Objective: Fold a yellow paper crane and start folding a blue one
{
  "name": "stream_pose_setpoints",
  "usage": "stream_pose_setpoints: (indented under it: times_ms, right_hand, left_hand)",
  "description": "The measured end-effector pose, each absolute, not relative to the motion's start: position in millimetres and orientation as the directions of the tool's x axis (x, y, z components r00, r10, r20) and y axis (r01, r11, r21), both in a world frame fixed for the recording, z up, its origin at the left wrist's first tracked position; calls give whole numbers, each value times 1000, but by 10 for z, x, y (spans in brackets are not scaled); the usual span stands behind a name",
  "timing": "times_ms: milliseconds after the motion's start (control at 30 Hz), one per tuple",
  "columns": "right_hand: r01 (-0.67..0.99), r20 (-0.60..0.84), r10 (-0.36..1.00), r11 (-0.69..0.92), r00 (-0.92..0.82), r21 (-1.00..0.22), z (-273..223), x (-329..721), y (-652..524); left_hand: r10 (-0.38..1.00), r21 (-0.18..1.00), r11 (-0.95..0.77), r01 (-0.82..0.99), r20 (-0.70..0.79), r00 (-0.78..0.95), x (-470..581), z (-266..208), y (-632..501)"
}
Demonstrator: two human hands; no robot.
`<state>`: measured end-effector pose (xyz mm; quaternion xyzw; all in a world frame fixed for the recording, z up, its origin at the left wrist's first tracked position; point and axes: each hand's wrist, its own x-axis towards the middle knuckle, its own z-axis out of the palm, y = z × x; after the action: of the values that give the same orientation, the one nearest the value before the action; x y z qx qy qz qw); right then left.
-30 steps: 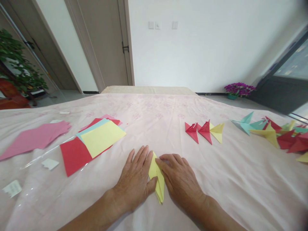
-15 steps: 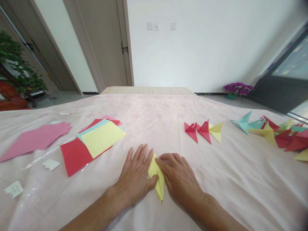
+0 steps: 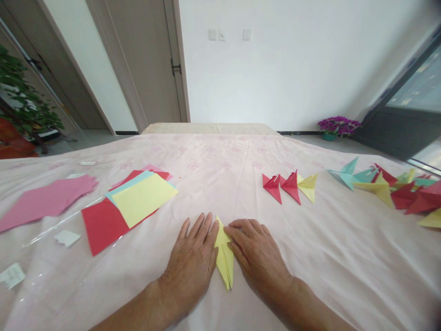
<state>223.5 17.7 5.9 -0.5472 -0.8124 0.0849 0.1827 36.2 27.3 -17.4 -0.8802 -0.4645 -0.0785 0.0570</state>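
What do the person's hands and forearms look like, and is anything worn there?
The bare left hand and bare right hand show no gloves or rings. The bare left forearm and bare right forearm show no sleeves, watch or bracelet.

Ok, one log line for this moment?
left hand: flat, at left edge of yellow folded paper; right hand: fingers bent, at its right edge; paper: on tablecloth; loose sheets: farther left; folded paper figures: farther right
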Motion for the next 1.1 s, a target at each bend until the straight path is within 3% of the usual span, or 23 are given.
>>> stream_pose_setpoints:
  times_ms: [333,500,700,900,1100]
  right_hand:
    - [860,262,905,407,-334,-307,59,2270,160]
    - [851,314,883,439,-349,-288,61,2258,132]
    - [821,335,855,493,-395,-288,85,2244,126]
    - [803,326,840,525,-434,-281,80,2248,143]
    - [752,311,844,533,-437,-389,90,2286,118]
  left_hand:
    - [713,-99,-626,773,330,619,379,-191,131]
    - [712,-99,-632,768,317,627,400,-134,91]
    - [668,21,-687,727,412,619,393,-118,176]
    - [740,141,-648,748,348,575,426,-114,204]
    - [714,23,-664,748,317,624,425,-156,183]
